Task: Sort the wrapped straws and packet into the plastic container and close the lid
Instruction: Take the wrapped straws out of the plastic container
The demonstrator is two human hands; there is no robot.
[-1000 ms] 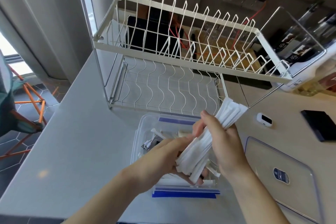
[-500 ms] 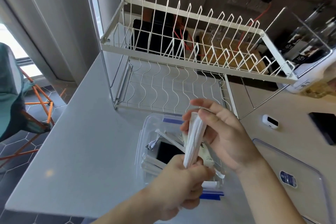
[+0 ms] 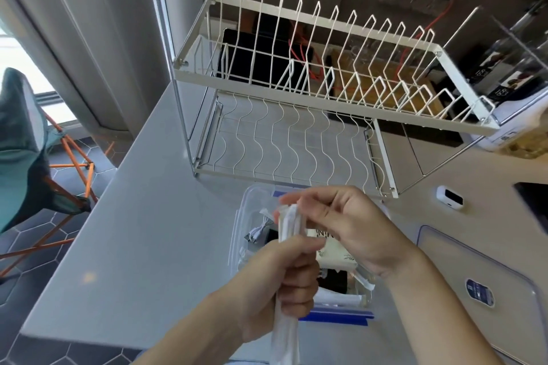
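Note:
My left hand [image 3: 284, 284] grips a bundle of white wrapped straws [image 3: 292, 224] upright above the clear plastic container [image 3: 252, 201], fingers curled round its middle. My right hand [image 3: 344, 225] pinches the top end of the bundle. Inside the container lie a cream packet [image 3: 332, 252] with black print, more wrapped straws [image 3: 335, 298] and dark items. The container's blue clip [image 3: 338, 315] shows at its near edge. The clear lid [image 3: 474, 275] with a blue label lies flat on the counter to the right.
A white wire dish rack [image 3: 326, 74] stands on the grey counter [image 3: 133, 231] just behind the container. A small white device [image 3: 449, 197] and a dark object [image 3: 533, 198] lie at the right. The counter's left edge drops to a tiled floor with an orange-legged chair [image 3: 26, 142].
The straw bundle went from a slant in both hands to upright. My left hand moved down to grip its lower part, and my right hand now holds only the top.

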